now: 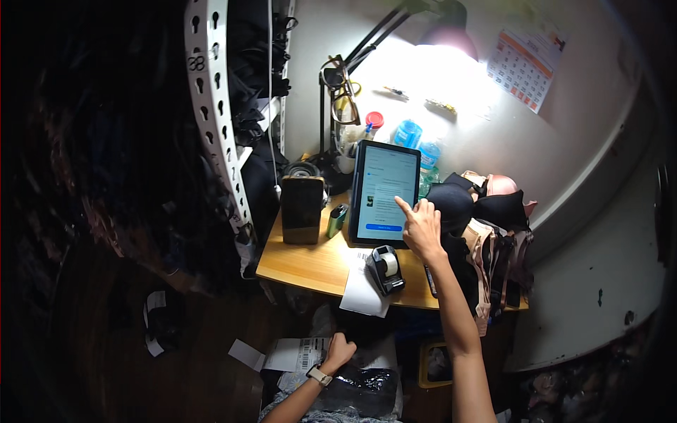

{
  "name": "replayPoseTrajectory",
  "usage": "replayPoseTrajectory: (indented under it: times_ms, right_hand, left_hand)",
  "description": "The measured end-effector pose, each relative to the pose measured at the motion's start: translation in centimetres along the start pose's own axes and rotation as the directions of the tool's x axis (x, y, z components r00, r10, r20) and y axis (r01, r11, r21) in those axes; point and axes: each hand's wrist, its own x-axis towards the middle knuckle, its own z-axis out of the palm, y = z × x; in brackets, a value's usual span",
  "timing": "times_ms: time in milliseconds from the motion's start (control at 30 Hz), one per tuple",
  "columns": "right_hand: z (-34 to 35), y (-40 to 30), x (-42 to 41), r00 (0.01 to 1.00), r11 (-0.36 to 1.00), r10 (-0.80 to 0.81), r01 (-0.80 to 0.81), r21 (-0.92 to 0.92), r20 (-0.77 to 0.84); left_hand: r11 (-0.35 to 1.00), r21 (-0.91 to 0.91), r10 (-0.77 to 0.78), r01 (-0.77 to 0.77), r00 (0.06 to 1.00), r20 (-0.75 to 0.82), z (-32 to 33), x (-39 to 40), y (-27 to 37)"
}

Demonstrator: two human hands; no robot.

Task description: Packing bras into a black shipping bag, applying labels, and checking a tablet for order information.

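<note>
My right hand reaches over the desk, its index finger extended onto the lit screen of a tablet. The other fingers are curled, and that hand holds nothing. The tablet leans upright and shows a page with text and a blue button. Down at my lap, my left hand is curled into a fist with a watch on its wrist. Nothing shows in the fist. It lies over a black plastic-wrapped package and beside a white label with a printed code.
A tape dispenser sits on a paper sheet overhanging the desk. Left of the tablet are a smartphone and a small green device. Bras pile at right. A lamp and metal shelf post stand behind.
</note>
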Motion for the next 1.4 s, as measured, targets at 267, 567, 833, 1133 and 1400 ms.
replayPoseTrajectory:
  times_ms: [267,567,833,1133,1400]
  right_hand:
    - [0.4,0.2,-0.1,0.997,0.999,0.029,-0.027,-0.027,0.07]
    - [-0.4,0.9,-1.4,0.998,0.996,0.035,-0.031,0.084,-0.045]
    - [0.1,1.7,-2.2,0.999,0.999,0.046,-0.046,0.006,0.008]
    - [-8.2,-0.1,-8.0,0.981,0.604,-0.118,-0.052,0.795,0.154]
    - [0.0,-10.5,-27.1,0.521,0.784,-0.45,-0.158,0.6,0.725]
  left_hand:
    - [0.96,0.143,0.239,-0.241,0.97,0.035,0.3,-1.5,0.3]
    - [0.964,0.148,0.216,-0.221,0.975,0.047,-0.1,-1.5,-0.3]
    - [0.887,0.162,0.447,-0.432,0.891,-0.071,1.1,-1.8,-0.9]
    - [0.918,0.198,0.36,-0.345,0.932,-0.045,-1.2,-0.9,-0.1]
    - [0.956,0.218,0.169,-0.198,0.975,0.145,-1.3,0.8,2.5]
